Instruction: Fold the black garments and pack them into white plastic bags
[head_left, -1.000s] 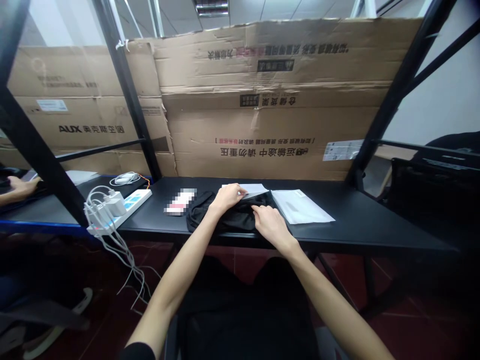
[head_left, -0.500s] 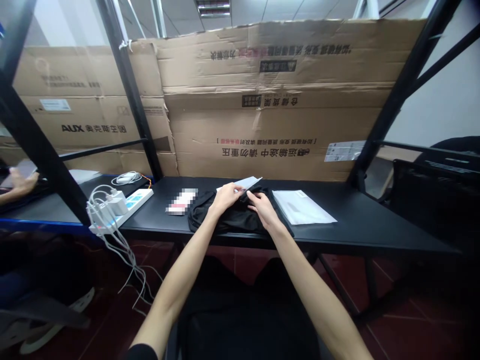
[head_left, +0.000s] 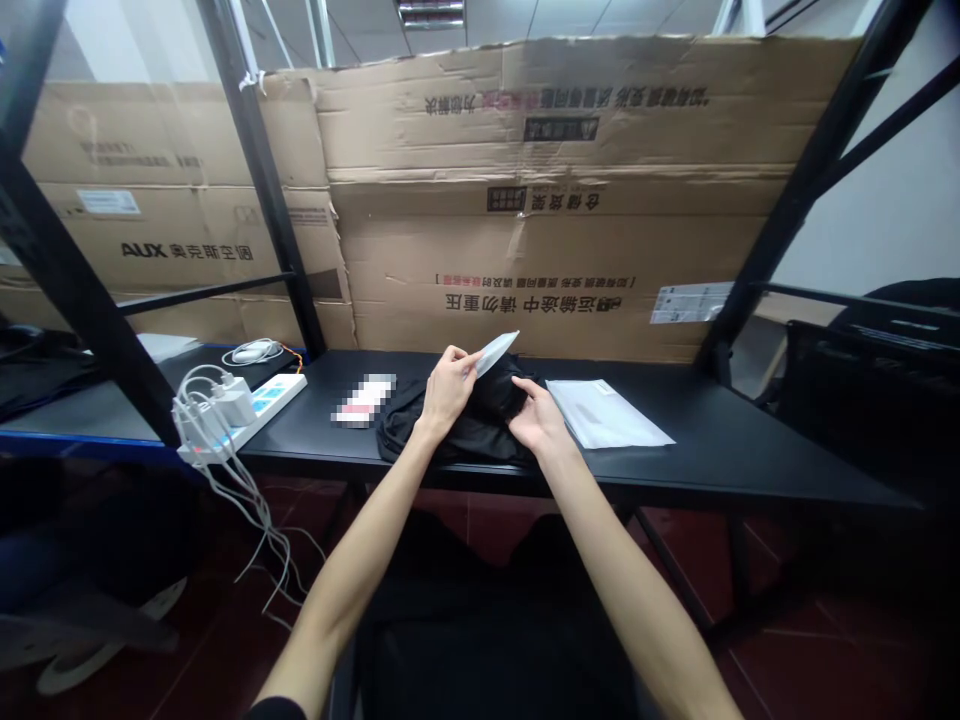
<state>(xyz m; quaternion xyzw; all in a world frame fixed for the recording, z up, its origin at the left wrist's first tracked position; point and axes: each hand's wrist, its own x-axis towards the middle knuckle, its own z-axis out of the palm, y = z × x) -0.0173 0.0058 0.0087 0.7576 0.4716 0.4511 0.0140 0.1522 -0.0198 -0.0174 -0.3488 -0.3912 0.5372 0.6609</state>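
A black fabric bag [head_left: 480,436] lies on the dark table in front of me. My left hand [head_left: 448,392] is closed over its left part and pinches a thin, flat, whitish piece [head_left: 496,352], which could be a paper or a packet. That piece is tilted, its far end pointing up and right above the bag. On the other side, my right hand [head_left: 537,416] has its thumb and fingers closed on the bag's raised black cloth. The fingers partly hide the bag's upper part.
Right of the bag lies a white flat packet [head_left: 609,414]. A blurred-out flat item [head_left: 364,400] lies to the left, near a white power strip [head_left: 262,400] with hanging cables [head_left: 262,520]. Cardboard [head_left: 555,240] stands behind the black table [head_left: 720,440], between dark metal posts [head_left: 274,200].
My left hand has drawn the whitish piece up from the bag, and it tilts more steeply. My right hand has shifted slightly right and down. A person's hand at far left is out of sight.
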